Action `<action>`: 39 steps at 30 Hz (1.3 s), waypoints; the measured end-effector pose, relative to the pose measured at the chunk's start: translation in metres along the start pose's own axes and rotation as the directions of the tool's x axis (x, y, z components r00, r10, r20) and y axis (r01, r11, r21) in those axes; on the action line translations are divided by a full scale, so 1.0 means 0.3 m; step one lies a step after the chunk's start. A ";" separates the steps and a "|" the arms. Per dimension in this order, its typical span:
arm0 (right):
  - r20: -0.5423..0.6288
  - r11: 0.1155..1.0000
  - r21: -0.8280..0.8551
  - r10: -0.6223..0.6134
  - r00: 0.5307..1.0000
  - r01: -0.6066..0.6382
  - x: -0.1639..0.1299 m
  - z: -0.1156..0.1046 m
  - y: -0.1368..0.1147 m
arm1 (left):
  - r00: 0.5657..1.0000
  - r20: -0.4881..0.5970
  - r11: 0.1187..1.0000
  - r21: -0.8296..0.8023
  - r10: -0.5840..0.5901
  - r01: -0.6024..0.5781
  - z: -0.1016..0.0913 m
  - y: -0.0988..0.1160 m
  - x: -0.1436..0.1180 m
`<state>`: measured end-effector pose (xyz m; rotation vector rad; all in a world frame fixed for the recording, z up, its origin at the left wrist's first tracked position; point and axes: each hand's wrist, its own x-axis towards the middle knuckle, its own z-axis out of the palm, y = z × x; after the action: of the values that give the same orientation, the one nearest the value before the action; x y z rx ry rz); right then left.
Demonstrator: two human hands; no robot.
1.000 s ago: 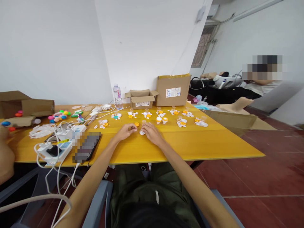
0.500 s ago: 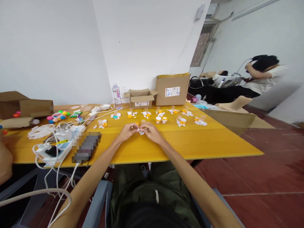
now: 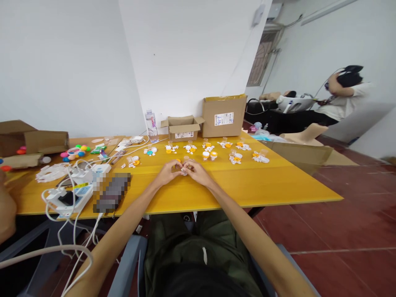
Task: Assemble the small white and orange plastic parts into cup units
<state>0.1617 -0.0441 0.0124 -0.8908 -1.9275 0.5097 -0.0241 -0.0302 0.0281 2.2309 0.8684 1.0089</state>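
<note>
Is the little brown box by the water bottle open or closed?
Open: the small cardboard box beside the water bottle has its top flaps spread outward.

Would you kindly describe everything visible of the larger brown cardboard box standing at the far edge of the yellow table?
The larger brown cardboard box stands upright at the far edge of the yellow wooden table, close to the white wall. It looks like plain corrugated card; yellowish tape runs along its closed top. A white printed label sits on its front face, its text too small to read. To its left stands a smaller open cardboard box, very close, though contact cannot be judged. Neither hand touches it.
</note>
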 end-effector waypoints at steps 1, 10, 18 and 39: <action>-0.015 1.000 0.006 0.015 1.000 -0.015 0.000 -0.001 0.004 | 1.000 0.009 1.000 0.023 0.013 -0.013 0.002 -0.003 0.000; -0.136 0.994 0.005 0.108 0.985 -0.109 0.000 -0.006 0.059 | 0.992 0.128 0.989 0.145 0.022 -0.040 0.010 -0.021 0.003; -0.117 0.979 -0.166 0.099 0.988 -0.117 -0.008 0.000 0.071 | 0.993 0.115 0.986 0.156 0.035 -0.053 0.002 -0.006 0.001; -0.114 0.978 -0.185 0.074 0.991 -0.094 -0.013 0.003 0.055 | 0.986 0.129 0.954 0.265 0.110 -0.141 0.000 -0.020 -0.005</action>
<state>0.1685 -0.0363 -0.0012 -1.1038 -1.8685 0.3235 -0.0269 -0.0273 0.0233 2.5783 0.8689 0.8500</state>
